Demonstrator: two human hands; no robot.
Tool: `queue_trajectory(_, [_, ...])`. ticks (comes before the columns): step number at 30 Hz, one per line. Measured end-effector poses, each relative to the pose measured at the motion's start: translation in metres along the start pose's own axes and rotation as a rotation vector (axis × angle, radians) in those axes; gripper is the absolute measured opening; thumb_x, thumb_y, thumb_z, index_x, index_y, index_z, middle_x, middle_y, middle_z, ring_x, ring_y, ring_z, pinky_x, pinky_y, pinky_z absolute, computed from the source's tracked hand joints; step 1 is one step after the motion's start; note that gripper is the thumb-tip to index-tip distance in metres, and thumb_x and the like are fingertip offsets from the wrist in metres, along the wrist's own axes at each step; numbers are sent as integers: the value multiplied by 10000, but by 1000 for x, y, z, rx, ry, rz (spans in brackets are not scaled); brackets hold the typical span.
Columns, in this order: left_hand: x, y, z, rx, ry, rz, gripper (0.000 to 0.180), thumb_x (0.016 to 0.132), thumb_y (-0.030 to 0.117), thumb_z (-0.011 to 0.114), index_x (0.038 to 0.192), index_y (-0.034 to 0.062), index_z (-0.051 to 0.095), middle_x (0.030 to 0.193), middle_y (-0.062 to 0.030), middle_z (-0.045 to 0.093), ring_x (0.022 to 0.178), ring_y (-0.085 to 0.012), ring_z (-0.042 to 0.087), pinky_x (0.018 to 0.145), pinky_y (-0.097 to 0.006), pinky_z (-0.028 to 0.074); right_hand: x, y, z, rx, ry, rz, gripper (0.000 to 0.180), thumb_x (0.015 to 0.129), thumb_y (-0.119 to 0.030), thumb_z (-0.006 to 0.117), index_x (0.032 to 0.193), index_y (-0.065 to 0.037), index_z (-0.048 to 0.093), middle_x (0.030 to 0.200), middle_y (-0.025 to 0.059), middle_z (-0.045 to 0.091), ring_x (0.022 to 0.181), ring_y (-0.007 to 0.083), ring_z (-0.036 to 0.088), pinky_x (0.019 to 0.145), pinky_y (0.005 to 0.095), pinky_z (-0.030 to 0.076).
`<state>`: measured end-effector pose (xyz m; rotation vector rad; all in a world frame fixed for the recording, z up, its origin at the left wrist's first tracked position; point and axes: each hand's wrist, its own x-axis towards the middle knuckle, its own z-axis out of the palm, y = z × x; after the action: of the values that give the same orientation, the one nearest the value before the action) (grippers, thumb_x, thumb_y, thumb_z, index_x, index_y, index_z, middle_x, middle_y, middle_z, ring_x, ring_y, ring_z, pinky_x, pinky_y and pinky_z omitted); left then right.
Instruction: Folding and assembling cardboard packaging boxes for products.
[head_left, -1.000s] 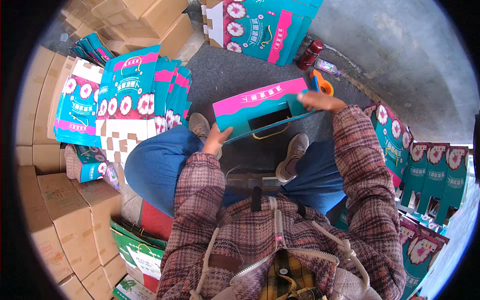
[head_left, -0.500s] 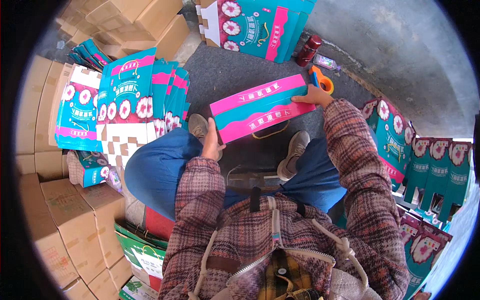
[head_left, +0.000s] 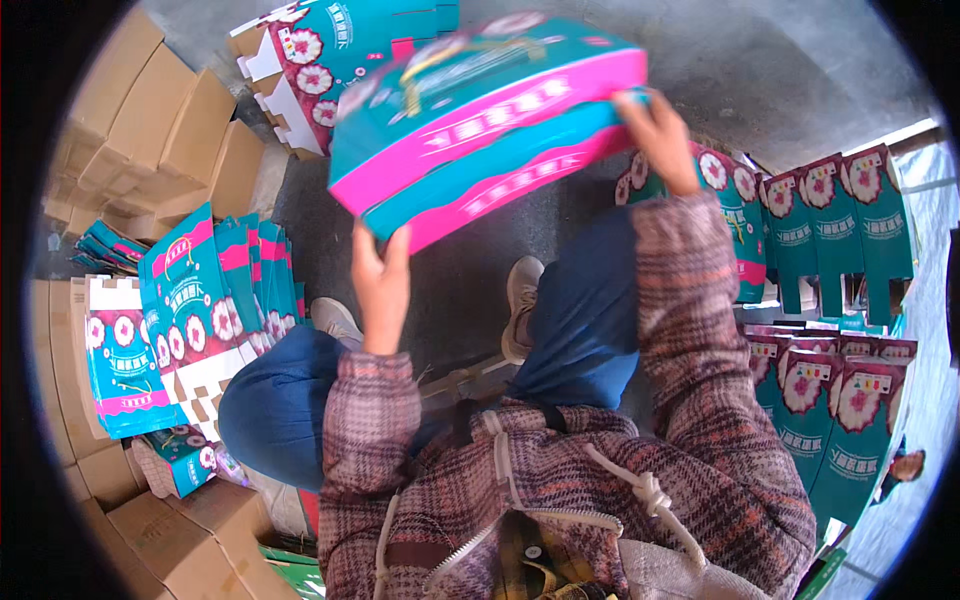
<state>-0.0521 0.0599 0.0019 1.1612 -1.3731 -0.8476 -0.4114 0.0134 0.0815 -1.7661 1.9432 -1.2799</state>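
Dark floor [head_left: 440, 300] was seen running between the box and the legs. Left side was bounded by stacked brown cartons [head_left: 165, 110], right side by rows of upright teal packs [head_left: 830, 220]. Beyond the left knee, space was taken by printed flat cardboard [head_left: 190, 320]. Teal-and-pink box [head_left: 490, 135] was held out front over the floor, long edge slanted, right end farther out; top face blurred. Left end was set well apart from the cartons; right end was overlapped in view with the packs' near end, gap can't be told. Hands were spaced wide, box gripped between: left hand [head_left: 382, 285] at near-left corner, right hand [head_left: 660, 145] at right end. Yellow handle [head_left: 412, 95] was smeared on top.
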Motion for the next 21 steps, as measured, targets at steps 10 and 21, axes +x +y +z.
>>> queue_trajectory(10, [-28,123,260,135,-387,448,650,767,112,710,1323,-29,406,1165,-216,536,1078,-377,524,899,-412,461,-120,172,-210,659,928,354,693,949,-603,353,1365,-54,429,1340,126,482,1187,302,487,1005,458,394])
queue_trajectory(21, [-72,66,326,210,-1053,271,720,832,214,661,1337,-140,289,1289,-309,477,1104,-396,564,871,-448,490,-184,350,-286,266,1011,642,720,940,-554,423,1274,81,481,1248,169,546,1066,276,559,923,395,437])
